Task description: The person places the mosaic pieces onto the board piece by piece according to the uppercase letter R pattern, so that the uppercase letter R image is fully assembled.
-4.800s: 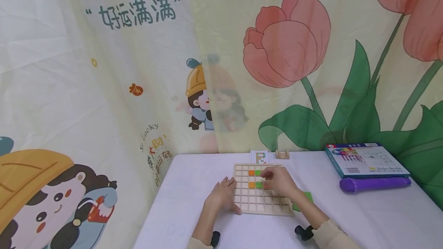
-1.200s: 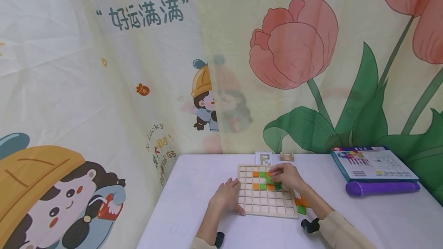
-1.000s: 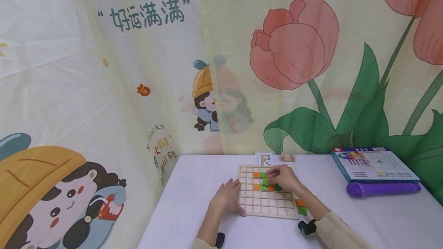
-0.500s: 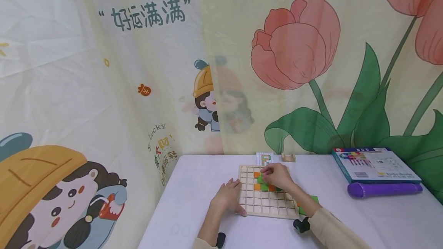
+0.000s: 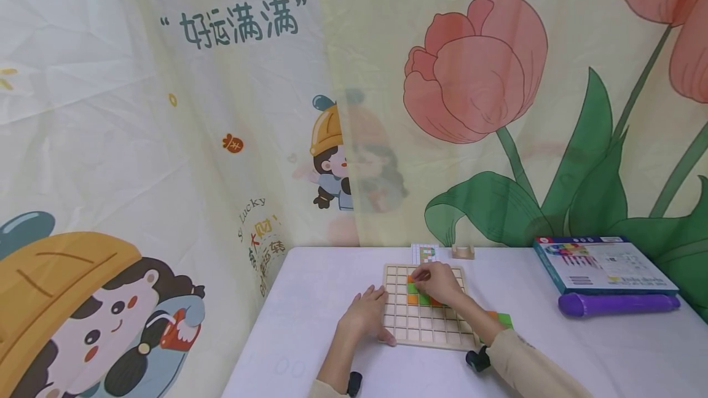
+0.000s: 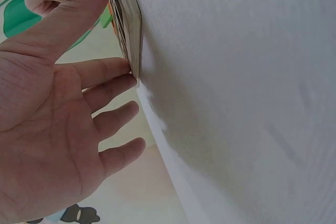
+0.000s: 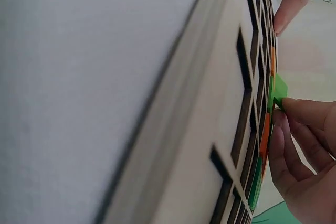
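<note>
A wooden grid board (image 5: 423,327) lies on the table with orange and green square tiles in some cells. My left hand (image 5: 361,315) is at its left edge, fingers extended; in the left wrist view two fingertips touch the board's side. Over the upper part of the grid, my right hand (image 5: 442,284) pinches a light green tile (image 7: 282,83) between thumb and fingers, tilted just above the board in the right wrist view. Below it in that view sit an orange tile (image 7: 265,135) and a dark green tile (image 7: 255,184). My right hand hides some upper cells.
Loose tiles (image 5: 504,319) lie right of the board, partly behind my right forearm. A pattern card (image 5: 424,253) and a small wooden holder (image 5: 463,252) stand behind it. At the right are a flat box (image 5: 605,265) and a purple cylinder-like object (image 5: 619,304).
A dark green tile has appeared at the right of the lower tile row. My right hand has since moved left across the board with the light green tile. The left hand stays put.
</note>
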A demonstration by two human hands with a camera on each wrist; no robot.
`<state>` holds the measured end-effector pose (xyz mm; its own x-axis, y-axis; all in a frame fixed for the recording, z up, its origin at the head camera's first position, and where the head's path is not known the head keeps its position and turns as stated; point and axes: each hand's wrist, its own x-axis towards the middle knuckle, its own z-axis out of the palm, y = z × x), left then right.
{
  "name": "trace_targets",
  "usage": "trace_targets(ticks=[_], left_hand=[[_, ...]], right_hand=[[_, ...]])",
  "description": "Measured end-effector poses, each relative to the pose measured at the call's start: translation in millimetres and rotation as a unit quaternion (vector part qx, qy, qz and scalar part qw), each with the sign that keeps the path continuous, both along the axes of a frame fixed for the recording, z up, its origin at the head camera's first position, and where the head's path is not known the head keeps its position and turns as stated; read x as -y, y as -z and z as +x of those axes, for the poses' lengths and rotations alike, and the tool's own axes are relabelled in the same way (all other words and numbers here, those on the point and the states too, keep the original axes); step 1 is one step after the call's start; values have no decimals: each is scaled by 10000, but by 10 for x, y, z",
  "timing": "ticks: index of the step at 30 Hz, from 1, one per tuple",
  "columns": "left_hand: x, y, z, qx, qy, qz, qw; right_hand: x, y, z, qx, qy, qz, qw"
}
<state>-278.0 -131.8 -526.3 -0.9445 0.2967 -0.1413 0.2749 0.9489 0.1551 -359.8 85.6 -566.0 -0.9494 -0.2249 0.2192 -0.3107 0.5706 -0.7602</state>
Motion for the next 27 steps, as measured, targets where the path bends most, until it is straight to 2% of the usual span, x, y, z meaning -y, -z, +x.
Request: trace_targets(ticks=[12, 21, 27], left_hand=[[-57, -24, 15, 42, 5, 26, 10000], [-52, -14, 17, 1, 22, 60, 10000], [-14, -34, 20, 6, 49, 34, 10000]], right_hand=[[-76, -22, 64, 1, 38, 35, 10000], [-291, -140, 183, -181, 161, -146, 9996], [-459, -241, 255, -50, 455, -128, 9989]])
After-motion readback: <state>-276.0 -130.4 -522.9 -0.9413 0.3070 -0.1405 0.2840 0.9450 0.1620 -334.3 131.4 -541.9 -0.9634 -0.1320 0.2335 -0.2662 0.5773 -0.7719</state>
